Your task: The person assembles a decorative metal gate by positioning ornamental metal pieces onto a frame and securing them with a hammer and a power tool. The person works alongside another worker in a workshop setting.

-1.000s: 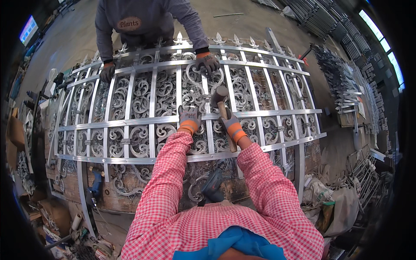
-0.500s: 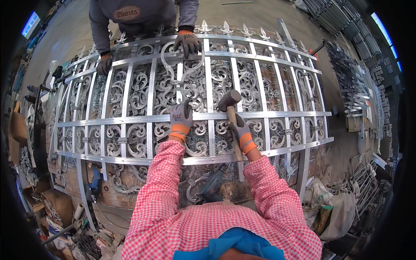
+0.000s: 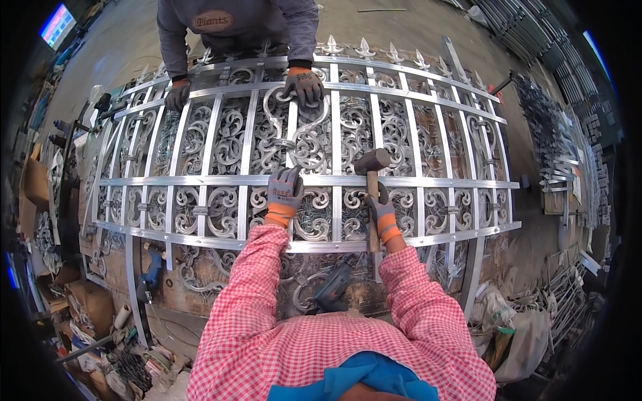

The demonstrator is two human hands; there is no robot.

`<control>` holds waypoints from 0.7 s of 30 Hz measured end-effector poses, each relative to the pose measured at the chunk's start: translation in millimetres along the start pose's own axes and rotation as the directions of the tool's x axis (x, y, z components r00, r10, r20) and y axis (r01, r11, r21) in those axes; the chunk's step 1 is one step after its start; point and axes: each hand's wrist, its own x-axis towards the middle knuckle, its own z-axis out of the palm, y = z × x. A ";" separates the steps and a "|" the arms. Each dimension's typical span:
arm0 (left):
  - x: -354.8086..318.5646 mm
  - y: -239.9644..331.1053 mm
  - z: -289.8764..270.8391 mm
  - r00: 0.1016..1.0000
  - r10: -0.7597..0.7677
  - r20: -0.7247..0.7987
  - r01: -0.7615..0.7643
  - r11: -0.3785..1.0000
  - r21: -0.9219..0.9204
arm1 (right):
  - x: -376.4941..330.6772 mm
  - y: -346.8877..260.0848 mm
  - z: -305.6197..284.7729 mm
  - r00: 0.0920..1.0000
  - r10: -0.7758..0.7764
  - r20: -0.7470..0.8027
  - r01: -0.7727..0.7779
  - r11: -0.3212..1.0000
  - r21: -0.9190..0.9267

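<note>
A silvery metal fence panel (image 3: 435,182) with upright bars, scrollwork and spear points lies flat in front of me. My left hand (image 3: 285,192), in a grey and orange glove, is closed over its lower-middle rail. Just right of that, my right hand (image 3: 382,212) grips the wooden handle of a mallet (image 3: 372,162), whose dark head sits over the same rail. Between the hands and the far rails is a large curved scroll ornament (image 3: 273,110). A co-worker's gloved hand (image 3: 305,85) rests at its top, and their other hand (image 3: 178,95) lies on a rail farther left.
Beneath the panel is a worktable (image 3: 221,267) strewn with loose scrolls and screws. A blue power drill (image 3: 153,266) hangs near its front left, and a dark power tool (image 3: 332,286) lies close to my body. Sacks (image 3: 525,334) and metal stock crowd the right.
My view has shifted slightly, so the panel appears farther right. The mallet's handle stands straighter than before. Against the panel, my left hand has moved a little to the left along the rail.
</note>
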 end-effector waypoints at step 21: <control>4.6 11.8 -6.0 0.955 0.061 0.291 -0.101 0.987 0.127 | 9.6 22.7 5.0 0.930 -0.357 -0.083 0.333 0.918 -0.216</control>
